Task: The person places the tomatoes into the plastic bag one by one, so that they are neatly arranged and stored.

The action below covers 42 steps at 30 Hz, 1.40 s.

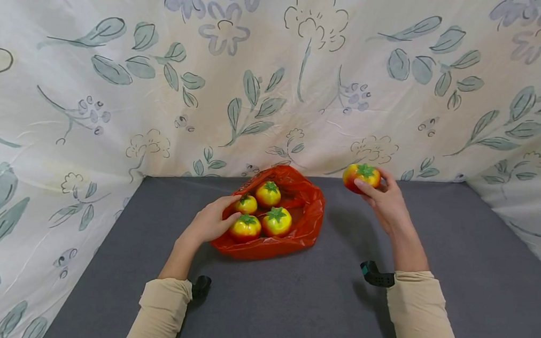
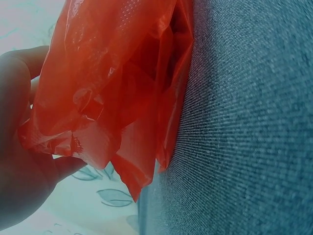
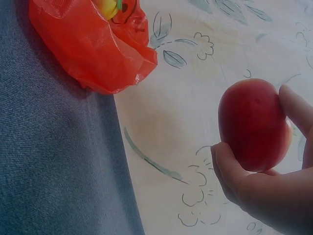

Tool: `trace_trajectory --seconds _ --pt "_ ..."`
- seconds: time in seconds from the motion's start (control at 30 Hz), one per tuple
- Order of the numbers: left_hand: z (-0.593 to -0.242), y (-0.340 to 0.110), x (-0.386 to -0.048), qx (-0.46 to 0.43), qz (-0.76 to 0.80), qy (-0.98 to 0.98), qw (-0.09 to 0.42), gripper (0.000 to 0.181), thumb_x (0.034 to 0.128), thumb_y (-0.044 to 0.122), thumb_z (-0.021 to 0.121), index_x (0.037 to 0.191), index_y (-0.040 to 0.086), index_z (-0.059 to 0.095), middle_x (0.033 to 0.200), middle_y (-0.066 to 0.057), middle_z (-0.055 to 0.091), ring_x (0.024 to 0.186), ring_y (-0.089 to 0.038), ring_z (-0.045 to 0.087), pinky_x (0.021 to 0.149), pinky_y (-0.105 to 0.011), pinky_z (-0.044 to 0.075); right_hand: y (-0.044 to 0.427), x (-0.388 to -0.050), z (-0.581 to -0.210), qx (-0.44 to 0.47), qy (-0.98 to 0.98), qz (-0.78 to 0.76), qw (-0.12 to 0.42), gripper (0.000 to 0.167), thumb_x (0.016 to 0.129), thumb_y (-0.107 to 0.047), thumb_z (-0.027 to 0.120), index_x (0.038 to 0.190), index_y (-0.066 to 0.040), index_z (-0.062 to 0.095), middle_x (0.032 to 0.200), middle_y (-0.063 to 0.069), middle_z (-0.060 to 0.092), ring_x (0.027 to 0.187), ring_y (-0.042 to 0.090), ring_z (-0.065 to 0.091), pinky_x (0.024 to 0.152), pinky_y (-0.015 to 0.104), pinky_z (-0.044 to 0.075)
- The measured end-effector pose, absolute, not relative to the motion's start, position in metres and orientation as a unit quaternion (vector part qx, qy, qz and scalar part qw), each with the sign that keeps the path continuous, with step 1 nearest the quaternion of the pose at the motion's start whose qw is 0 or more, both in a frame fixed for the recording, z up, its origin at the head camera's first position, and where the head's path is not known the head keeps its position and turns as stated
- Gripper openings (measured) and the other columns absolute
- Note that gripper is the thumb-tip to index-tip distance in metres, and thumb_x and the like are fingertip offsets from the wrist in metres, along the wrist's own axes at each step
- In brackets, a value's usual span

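Note:
A red plastic bag [image 1: 308,223] lies with its mouth open on the grey table. Several yellow-and-red tomatoes [image 1: 277,222] with green star-shaped tops sit inside it. My left hand [image 1: 210,218] holds the bag's left rim, its thumb close to the nearest tomato [image 1: 246,229]. In the left wrist view, crumpled red plastic [image 2: 98,93] hides part of the fingers. To the right of the bag, my right hand [image 1: 387,200] grips another tomato [image 1: 360,176] above the table's back edge. Its smooth red underside [image 3: 254,125] shows between thumb and fingers in the right wrist view.
The dark grey table [image 1: 282,309] ends at a floral cloth [image 1: 256,109] hanging behind it and at both sides. Black straps [image 1: 377,275] sit at both wrists, beside beige sleeves [image 1: 423,322].

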<state>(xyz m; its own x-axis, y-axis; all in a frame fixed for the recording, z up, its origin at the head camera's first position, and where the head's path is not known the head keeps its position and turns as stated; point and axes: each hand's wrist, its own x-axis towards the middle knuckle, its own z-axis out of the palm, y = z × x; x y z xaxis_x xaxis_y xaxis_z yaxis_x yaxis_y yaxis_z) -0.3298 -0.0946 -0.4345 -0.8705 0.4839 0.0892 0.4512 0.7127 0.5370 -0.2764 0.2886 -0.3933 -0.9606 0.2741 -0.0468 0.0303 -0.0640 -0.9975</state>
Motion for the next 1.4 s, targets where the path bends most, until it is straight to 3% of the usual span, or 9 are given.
trace_trajectory --seconds 1.4 --pt "-0.433 -0.096 -0.33 0.25 0.286 0.924 0.029 0.053 0.094 0.027 0.06 0.142 0.011 0.046 0.14 -0.013 0.047 0.127 -0.033 0.044 0.101 -0.059 0.032 0.264 -0.283 -0.397 -0.087 -0.713 0.694 0.045 0.085 0.085 -0.032 0.071 0.151 -0.013 0.02 0.143 0.016 0.026 0.124 0.028 0.033 0.104 0.034 0.037"
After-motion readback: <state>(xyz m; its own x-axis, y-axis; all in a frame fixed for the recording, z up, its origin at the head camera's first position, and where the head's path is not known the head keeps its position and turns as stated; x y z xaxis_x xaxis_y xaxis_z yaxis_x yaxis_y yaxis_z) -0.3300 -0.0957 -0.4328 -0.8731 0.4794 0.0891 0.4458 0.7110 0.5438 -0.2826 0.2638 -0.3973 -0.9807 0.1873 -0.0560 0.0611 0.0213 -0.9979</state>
